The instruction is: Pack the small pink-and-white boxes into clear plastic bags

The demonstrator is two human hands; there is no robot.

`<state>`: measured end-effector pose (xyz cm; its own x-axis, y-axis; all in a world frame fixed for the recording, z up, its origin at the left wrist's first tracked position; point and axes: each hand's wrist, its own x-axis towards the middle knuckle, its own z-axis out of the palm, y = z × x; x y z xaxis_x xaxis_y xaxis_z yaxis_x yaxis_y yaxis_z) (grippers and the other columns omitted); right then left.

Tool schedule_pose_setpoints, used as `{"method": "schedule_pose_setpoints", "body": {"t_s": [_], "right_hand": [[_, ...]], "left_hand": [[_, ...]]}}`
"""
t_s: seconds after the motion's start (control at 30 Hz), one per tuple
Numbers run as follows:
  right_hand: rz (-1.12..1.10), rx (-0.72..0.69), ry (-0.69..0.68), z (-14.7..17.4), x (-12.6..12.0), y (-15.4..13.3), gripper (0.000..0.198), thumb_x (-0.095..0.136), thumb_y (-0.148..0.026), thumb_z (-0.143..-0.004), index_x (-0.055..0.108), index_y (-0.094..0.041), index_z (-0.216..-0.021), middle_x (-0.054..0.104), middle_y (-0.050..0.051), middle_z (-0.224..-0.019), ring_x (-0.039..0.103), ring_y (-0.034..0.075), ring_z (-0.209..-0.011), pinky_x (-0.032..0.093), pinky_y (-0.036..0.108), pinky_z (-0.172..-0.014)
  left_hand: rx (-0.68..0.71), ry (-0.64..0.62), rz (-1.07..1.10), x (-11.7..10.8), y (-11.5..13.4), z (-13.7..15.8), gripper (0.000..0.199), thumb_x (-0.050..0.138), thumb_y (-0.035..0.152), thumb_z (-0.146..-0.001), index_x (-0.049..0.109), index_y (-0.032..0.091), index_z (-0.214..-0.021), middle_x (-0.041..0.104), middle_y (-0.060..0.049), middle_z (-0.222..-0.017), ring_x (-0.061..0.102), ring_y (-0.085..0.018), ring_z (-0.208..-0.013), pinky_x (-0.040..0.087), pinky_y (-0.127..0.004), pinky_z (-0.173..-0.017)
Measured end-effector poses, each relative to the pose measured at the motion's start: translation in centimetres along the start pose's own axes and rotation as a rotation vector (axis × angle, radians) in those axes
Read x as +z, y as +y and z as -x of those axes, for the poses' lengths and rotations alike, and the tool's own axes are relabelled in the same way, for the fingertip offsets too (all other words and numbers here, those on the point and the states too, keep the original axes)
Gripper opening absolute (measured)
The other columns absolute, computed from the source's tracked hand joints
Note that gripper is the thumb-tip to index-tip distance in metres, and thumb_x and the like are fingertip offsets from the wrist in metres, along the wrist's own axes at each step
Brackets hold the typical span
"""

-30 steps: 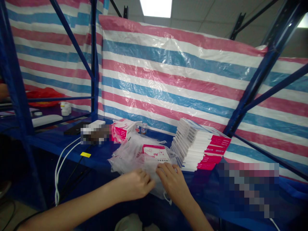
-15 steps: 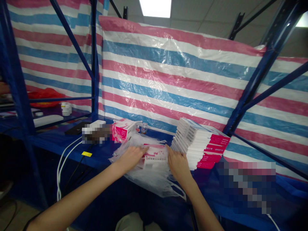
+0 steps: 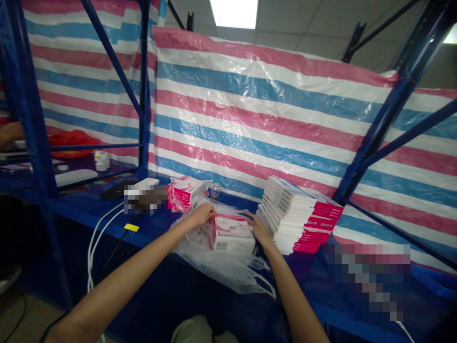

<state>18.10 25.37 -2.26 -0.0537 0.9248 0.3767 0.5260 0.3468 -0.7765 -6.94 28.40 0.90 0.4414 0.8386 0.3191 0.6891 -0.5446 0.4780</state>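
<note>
A white box with pink print [image 3: 233, 231] lies in front of me, among thin, clear plastic bags [image 3: 221, 269] that spread under it and over the front edge. My left hand [image 3: 202, 213] is closed at the box's far left corner, fingers curled; what they pinch there is hidden. Along the box's right side is my right hand [image 3: 261, 231], its fingers stretched forward and apart, close to the box's far right corner. Just right of that hand rises a tall stack of white and pink boxes [image 3: 300, 216].
Behind the bags stand another pink and white box [image 3: 183, 193] and a small jar [image 3: 215, 190]. Blue rack posts [image 3: 143, 95] frame the blue shelf on both sides. White cables [image 3: 93, 247] hang at the left. A co-worker's hand [image 3: 10, 136] shows at far left.
The box shows more of its front, with less plastic over it. My left hand has moved back and curled at the corner; my right hand has shifted slightly along the right side.
</note>
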Motion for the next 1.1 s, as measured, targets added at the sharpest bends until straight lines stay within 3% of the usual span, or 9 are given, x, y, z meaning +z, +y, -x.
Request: {"method": "schedule_pose_setpoints", "body": {"t_s": [0.07, 0.17, 0.3, 0.43, 0.53, 0.63, 0.87, 1.0, 1.1], "right_hand": [[-0.153, 0.046, -0.061, 0.0, -0.1, 0.8, 0.041, 0.042, -0.017, -0.072, 0.058, -0.019, -0.109, 0.067, 0.008, -0.101, 0.062, 0.021, -0.096, 0.050, 0.040, -0.078], [-0.227, 0.054, -0.065, 0.6, 0.2, 1.4, 0.048, 0.044, -0.013, -0.063, 0.056, -0.018, -0.110, 0.066, 0.009, -0.102, 0.062, 0.021, -0.095, 0.051, 0.037, -0.075], [0.026, -0.050, 0.202, 1.9, 0.6, 0.5, 0.045, 0.043, -0.013, -0.063, 0.054, -0.017, -0.106, 0.063, 0.009, -0.103, 0.059, 0.022, -0.097, 0.048, 0.040, -0.079], [0.235, -0.214, 0.304, 2.7, 0.2, -1.3, 0.025, 0.045, -0.018, -0.071, 0.061, -0.017, -0.090, 0.062, 0.009, -0.102, 0.057, 0.023, -0.096, 0.043, 0.043, -0.087], [0.231, -0.212, 0.245, 2.8, 0.0, -1.9, 0.024, 0.042, -0.025, -0.079, 0.065, -0.017, -0.083, 0.065, 0.009, -0.094, 0.058, 0.023, -0.092, 0.043, 0.042, -0.087], [0.199, -0.170, 0.169, 2.6, 0.0, -1.6, 0.032, 0.039, -0.024, -0.081, 0.066, -0.019, -0.097, 0.067, 0.007, -0.097, 0.060, 0.022, -0.093, 0.044, 0.041, -0.086], [0.152, 0.002, -0.043, 1.5, 0.2, -0.9, 0.035, 0.042, -0.021, -0.078, 0.065, -0.021, -0.104, 0.067, 0.004, -0.103, 0.060, 0.021, -0.101, 0.044, 0.041, -0.091], [0.093, -0.007, -0.058, 1.2, 0.2, -0.9, 0.035, 0.043, -0.021, -0.079, 0.062, -0.020, -0.109, 0.066, 0.005, -0.107, 0.060, 0.020, -0.101, 0.045, 0.039, -0.091], [0.083, -0.094, -0.078, 2.2, -0.1, -0.9, 0.044, 0.047, -0.016, -0.075, 0.055, -0.016, -0.119, 0.063, 0.008, -0.112, 0.059, 0.021, -0.103, 0.045, 0.040, -0.092]], "left_hand": [[-0.011, 0.016, 0.047, 0.2, 0.0, 0.2, 0.032, 0.046, 0.020, -0.082, 0.050, 0.014, -0.050, 0.050, -0.001, -0.048, 0.047, -0.012, -0.051, 0.036, -0.023, -0.056], [-0.002, 0.080, 0.120, 0.2, 0.6, 1.1, 0.031, 0.036, 0.028, -0.088, 0.057, 0.013, -0.070, 0.060, -0.003, -0.066, 0.053, -0.013, -0.062, 0.040, -0.023, -0.063], [0.118, 0.110, 0.338, -0.2, 1.6, 2.2, 0.026, 0.047, 0.036, -0.084, 0.059, 0.014, -0.090, 0.063, -0.005, -0.092, 0.057, -0.015, -0.082, 0.042, -0.024, -0.075], [0.098, 0.014, 0.455, -0.5, 1.6, 1.6, 0.021, 0.055, 0.028, -0.077, 0.067, 0.012, -0.084, 0.067, -0.005, -0.082, 0.059, -0.016, -0.076, 0.043, -0.024, -0.071], [0.043, 0.015, 0.429, -0.3, 0.7, 0.2, 0.017, 0.056, 0.022, -0.073, 0.068, 0.011, -0.067, 0.065, -0.003, -0.066, 0.056, -0.015, -0.064, 0.040, -0.022, -0.061], [0.013, 0.022, 0.426, 0.0, -0.2, -1.0, 0.015, 0.057, 0.018, -0.069, 0.066, 0.011, -0.059, 0.061, -0.001, -0.055, 0.052, -0.012, -0.056, 0.037, -0.021, -0.054], [-0.083, -0.015, 0.454, 0.9, -1.7, -2.0, 0.016, 0.056, 0.020, -0.069, 0.065, 0.007, -0.069, 0.059, -0.002, -0.054, 0.051, -0.011, -0.047, 0.038, -0.020, -0.046], [-0.053, -0.025, 0.409, 1.5, -2.0, -1.4, 0.009, 0.056, 0.015, -0.067, 0.062, 0.008, -0.066, 0.058, -0.001, -0.056, 0.052, -0.011, -0.051, 0.041, -0.021, -0.051], [0.011, 0.010, 0.365, 1.3, -1.6, 0.3, 0.013, 0.052, 0.009, -0.069, 0.059, 0.010, -0.079, 0.060, -0.001, -0.069, 0.054, -0.013, -0.065, 0.044, -0.024, -0.063]]}}
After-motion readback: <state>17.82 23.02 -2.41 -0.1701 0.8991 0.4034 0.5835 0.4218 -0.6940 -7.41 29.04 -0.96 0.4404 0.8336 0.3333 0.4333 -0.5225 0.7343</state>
